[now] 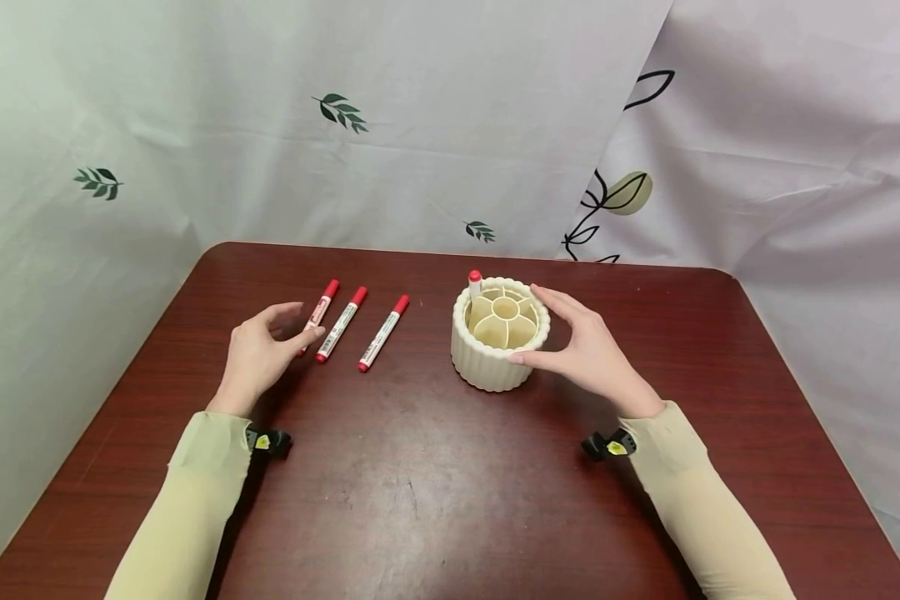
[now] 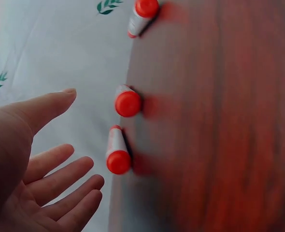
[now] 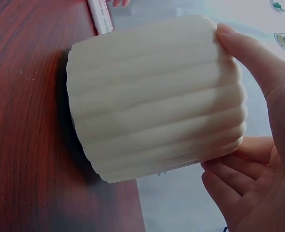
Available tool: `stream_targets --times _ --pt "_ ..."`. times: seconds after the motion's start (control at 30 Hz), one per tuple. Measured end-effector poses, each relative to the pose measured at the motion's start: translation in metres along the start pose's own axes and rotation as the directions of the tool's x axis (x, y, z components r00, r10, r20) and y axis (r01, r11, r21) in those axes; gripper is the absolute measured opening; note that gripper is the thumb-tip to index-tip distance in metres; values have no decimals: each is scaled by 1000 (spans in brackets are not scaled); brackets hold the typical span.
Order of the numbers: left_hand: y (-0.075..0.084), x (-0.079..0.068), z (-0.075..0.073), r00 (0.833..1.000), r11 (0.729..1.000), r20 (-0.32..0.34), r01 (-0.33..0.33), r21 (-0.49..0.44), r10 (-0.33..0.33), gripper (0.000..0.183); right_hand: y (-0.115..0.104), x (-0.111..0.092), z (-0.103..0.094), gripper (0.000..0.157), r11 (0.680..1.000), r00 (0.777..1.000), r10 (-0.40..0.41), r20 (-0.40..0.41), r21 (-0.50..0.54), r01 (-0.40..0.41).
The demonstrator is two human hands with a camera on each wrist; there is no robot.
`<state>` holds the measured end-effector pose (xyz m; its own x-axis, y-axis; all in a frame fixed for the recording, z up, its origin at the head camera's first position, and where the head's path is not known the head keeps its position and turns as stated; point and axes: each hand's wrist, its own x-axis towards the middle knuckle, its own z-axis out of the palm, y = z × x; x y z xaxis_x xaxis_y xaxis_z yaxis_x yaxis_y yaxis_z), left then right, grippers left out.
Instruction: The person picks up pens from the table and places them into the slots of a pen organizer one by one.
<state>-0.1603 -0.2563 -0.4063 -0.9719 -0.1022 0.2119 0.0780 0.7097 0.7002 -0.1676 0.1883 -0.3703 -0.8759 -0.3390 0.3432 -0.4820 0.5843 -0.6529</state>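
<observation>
Three white markers with red caps lie side by side on the table: a left one (image 1: 325,301), a middle one (image 1: 342,322) and a right one (image 1: 383,334). Over the lower end of the left marker hovers my left hand (image 1: 255,358), thumb and fingers spread apart around nothing. The left wrist view has the same marker (image 2: 117,153) just beyond the fingertips. My right hand (image 1: 596,358) grips a cream ribbed pen holder (image 1: 487,364) at its right side, thumb in front and fingers behind. A fourth-like red-capped marker (image 1: 476,286) stands upright in its back-left compartment.
The dark red wooden table (image 1: 420,500) ends at a far edge, behind which a white leaf-patterned cloth (image 1: 420,167) hangs. Small black devices are strapped at the left wrist (image 1: 270,442) and the right wrist (image 1: 607,446).
</observation>
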Motion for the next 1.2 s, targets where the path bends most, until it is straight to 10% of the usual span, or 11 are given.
stream_targets --times 0.47,1.2 --pt "-8 6 1 994 991 104 -37 132 23 50 0 1 0 94 1000 1000 13 1 23 -13" --pt "-5 9 4 998 967 71 -15 253 -3 20 0 -1 0 94 1000 1000 13 -5 24 -13"
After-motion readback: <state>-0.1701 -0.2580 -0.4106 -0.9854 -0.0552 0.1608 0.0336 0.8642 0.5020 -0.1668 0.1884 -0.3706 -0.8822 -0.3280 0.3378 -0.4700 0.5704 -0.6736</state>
